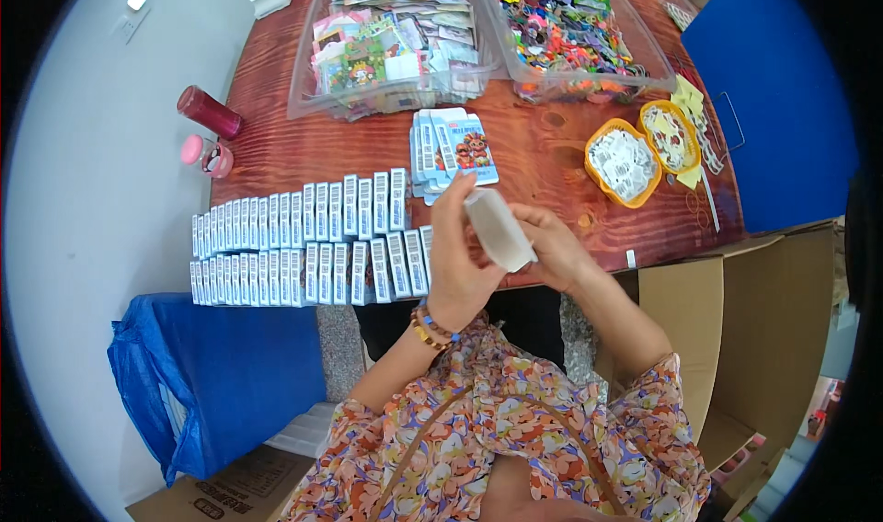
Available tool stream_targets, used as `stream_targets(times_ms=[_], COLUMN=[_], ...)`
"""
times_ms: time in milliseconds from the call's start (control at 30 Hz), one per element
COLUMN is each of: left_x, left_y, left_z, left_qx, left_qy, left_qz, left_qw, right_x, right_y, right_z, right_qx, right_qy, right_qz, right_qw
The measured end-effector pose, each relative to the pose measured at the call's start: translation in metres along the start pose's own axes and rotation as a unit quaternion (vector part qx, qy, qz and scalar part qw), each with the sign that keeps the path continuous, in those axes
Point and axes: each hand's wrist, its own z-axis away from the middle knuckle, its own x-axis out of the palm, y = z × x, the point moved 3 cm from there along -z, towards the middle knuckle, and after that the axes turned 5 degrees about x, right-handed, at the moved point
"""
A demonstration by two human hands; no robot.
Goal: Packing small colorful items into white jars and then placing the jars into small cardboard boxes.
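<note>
right hand point(557, 248) partly hidden behind carton point(499, 231), bins point(299, 99) cropped above

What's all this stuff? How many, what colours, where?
White box: one, white, centre, held up
Standing boxes: many, white and blue, two rows, table's left
Flat cartons: several, blue, piled mid table
Left bin: one, clear, far side, with packets
Right bin: one, clear, beside it, with colourful trinkets
Dishes: two, orange, right side
Tall container: one, red, left
Jar: one, pink, beside it
Bag: one, blue, lower left
Big cartons: two or more, brown, lower corners
Panel: one, blue, upper right
Table: one, reddish, middle
Bracelets: at least two, brown, below centre
Floral top: one, multicoloured, bottom
Left hand: one, bare, holding box
Right hand: one, bare, holding box
</note>
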Motion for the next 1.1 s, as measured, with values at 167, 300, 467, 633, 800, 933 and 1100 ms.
stream_targets(times_ms=[167, 300, 467, 633, 800, 933, 1100], left_x=[-0.044, -0.053, -0.071, -0.081, -0.080, -0.078, -0.070], left_y=[-0.010, -0.023, -0.024, -0.027, -0.030, -0.035, -0.035], left_z=[-0.002, 0.000, 0.000, -0.004, -0.006, -0.008, -0.011], left_qx=[-0.130, -0.143, -0.171, -0.135, -0.142, -0.112, -0.089], left_qy=[0.082, 0.053, 0.088, 0.107, 0.088, 0.080, 0.064], left_qz=[0.081, 0.075, 0.116, 0.101, 0.090, 0.026, -0.031], left_qw=[0.985, 0.985, 0.974, 0.980, 0.982, 0.990, 0.993], right_x=[0.037, 0.049, 0.031, 0.038, 0.032, 0.033, 0.023], right_y=[-0.116, -0.177, -0.177, -0.192, -0.214, -0.228, -0.229], right_z=[-0.080, -0.188, -0.255, -0.262, -0.251, -0.237, -0.224], right_qx=[-0.339, -0.311, -0.285, -0.228, -0.234, -0.284, -0.291], right_qy=[0.081, 0.140, 0.122, 0.087, 0.034, 0.037, 0.028], right_qz=[0.583, 0.842, 0.918, 0.927, 0.889, 0.824, 0.739], right_qw=[0.734, 0.418, 0.246, 0.285, 0.391, 0.489, 0.607])
